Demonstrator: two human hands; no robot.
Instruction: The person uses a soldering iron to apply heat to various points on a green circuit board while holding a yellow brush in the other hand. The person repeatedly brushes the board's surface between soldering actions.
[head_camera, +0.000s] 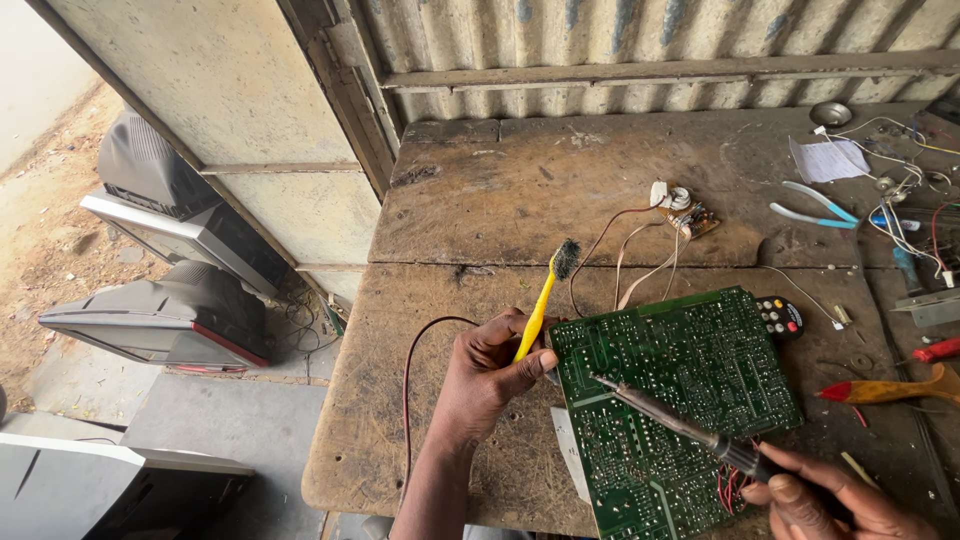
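Observation:
A green circuit board (690, 380) lies solder side up on a worn wooden bench (520, 200). My left hand (490, 375) is closed around the handle of a yellow toothbrush (545, 295), whose dark bristles point up and away, and it rests against the board's left edge. My right hand (820, 495) grips a soldering iron (670, 418) at the lower right. Its metal tip touches the board near the left middle. A red wire (408, 390) curves under my left wrist.
Small circuit part with wires (685, 215), blue-handled pliers (815, 208), a remote control (780, 318), paper, loose wires and red-tipped tools lie on the bench's right side. Old televisions (170, 310) sit on the ground at left. Corrugated metal wall behind.

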